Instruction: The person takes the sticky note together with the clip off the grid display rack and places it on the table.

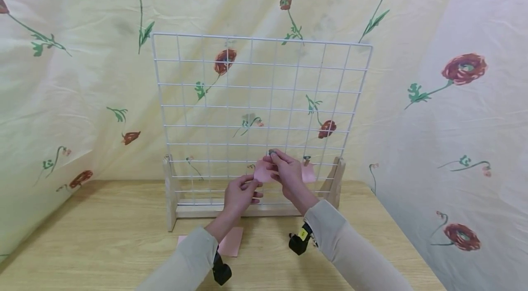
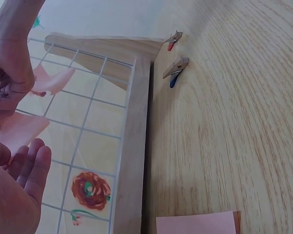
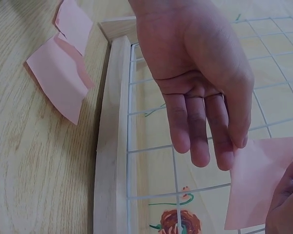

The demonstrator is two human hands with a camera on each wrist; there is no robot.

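Paper (image 1: 262, 172) edge — pinched by left hand (image 1: 241, 193)

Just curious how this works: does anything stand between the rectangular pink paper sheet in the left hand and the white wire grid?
Nothing visible does; the pink paper sheet, its corner pinched by the left hand, faces the white wire grid.
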